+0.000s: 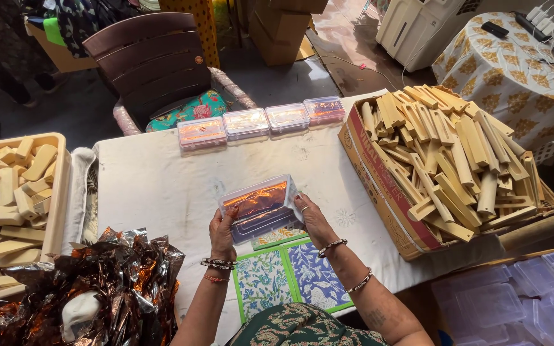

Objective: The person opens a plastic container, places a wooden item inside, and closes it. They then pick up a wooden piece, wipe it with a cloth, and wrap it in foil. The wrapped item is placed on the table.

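Right now I hold a clear plastic box (pixel 259 208) with both hands above the white surface (pixel 161 186), tilted toward me. My left hand (pixel 222 232) grips its near-left corner, fingers curled about the edge; my right hand (pixel 313 218) clasps the right side, thumb on top. Inside shows a sheet of coppery foil, so I judge the lining is in and I am pressing the lid down or checking its fit. Four boxes (pixel 261 120) of the same kind, foil showing through them too, stand in a row at the far edge. Loose foil (pixel 123 269) lies heaped at my left, wooden pieces fill a cardboard carton (pixel 379 186) at my right, and paler blocks fill a tray (pixel 56 192) far left. Next, I think, comes snapping the lid evenly, without creasing the foil, then setting this box beside the row.
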